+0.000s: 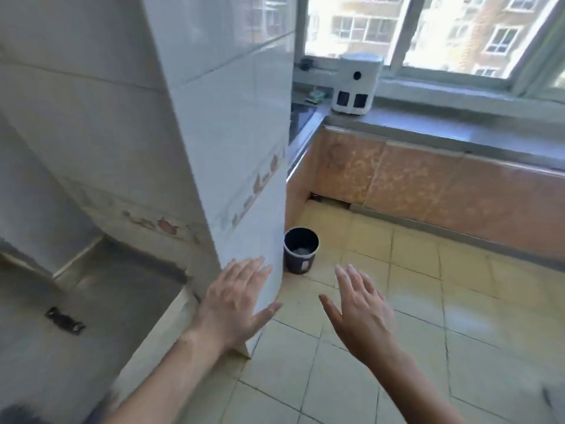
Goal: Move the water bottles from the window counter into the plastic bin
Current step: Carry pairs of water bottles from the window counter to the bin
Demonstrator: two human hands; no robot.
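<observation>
My left hand (235,298) and my right hand (362,313) are both held out low in front of me, palms down, fingers spread, holding nothing. The grey window counter (458,130) runs along the far right under the window. No water bottle shows on the part of the counter I can see. A small dark round bin (301,250) stands on the floor at the foot of the tiled pillar, just beyond my hands; something pale lies at its bottom.
A white tiled pillar (232,133) rises close on my left, my left hand in front of its corner. A white appliance (356,84) sits on the counter by the window. Yellow floor tiles (428,301) spread to the right. A grey step (101,301) lies left.
</observation>
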